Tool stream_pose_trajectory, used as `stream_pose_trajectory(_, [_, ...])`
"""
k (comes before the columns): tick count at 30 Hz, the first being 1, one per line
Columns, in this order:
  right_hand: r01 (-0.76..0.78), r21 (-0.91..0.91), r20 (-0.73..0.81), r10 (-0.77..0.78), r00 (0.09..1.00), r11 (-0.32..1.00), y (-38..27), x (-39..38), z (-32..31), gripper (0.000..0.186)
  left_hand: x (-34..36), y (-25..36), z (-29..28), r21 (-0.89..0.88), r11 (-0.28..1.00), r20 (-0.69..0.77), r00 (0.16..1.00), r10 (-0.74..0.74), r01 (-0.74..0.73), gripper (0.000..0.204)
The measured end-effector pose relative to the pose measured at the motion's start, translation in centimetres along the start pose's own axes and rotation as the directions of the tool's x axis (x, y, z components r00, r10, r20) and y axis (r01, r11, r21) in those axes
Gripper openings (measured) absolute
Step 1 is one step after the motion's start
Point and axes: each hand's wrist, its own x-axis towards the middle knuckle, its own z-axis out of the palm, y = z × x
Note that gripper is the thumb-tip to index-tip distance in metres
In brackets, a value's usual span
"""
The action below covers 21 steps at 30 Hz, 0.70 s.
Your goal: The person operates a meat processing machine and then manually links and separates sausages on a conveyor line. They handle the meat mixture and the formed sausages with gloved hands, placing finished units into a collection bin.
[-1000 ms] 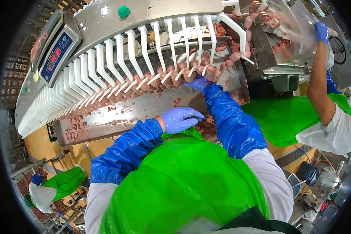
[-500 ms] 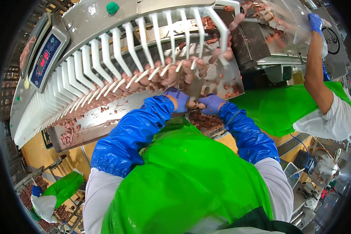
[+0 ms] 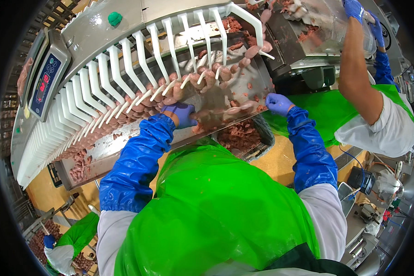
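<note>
Chained pink sausages (image 3: 177,92) hang in loops from a long curved row of white hooks (image 3: 140,60), above a metal tray (image 3: 96,172). My left hand (image 3: 181,115), in a purple glove, is at the tray's near edge, just below the hanging loops. Its fingers are curled, with a pinkish sausage end at the tips. Farther right, my right hand (image 3: 279,104), also gloved, has its fingers pinched together at the tray's right corner. Sausage links (image 3: 234,110), smeared by motion, stretch over the tray between my hands, up to the right fingertips.
A scale (image 3: 48,78) with a lit display stands at the left. Under the tray's edge is a dark crate (image 3: 262,142) of meat scraps. At right, a co-worker in a green apron (image 3: 315,110) reaches over a metal machine (image 3: 308,41). Another person (image 3: 73,239) works lower left.
My hands have moved apart, the left one leftward and the right one rightward and up. The links between them are spread out. The co-worker's second hand now shows by the machine.
</note>
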Motion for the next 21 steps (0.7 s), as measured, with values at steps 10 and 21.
stream_pose_trajectory(10, [0.309,-0.367,-0.138,-0.38,0.915,0.877,-7.1,6.5,11.6,0.029,4.6,0.4,8.7,0.255,0.965,-0.013,0.999,-0.051,0.053,0.042])
stream_pose_trajectory(21, [0.383,-0.605,0.0,-0.481,0.876,0.698,-12.0,13.1,21.2,0.02,-6.4,-3.2,13.6,-0.147,0.986,-0.006,0.996,-0.085,0.083,0.043])
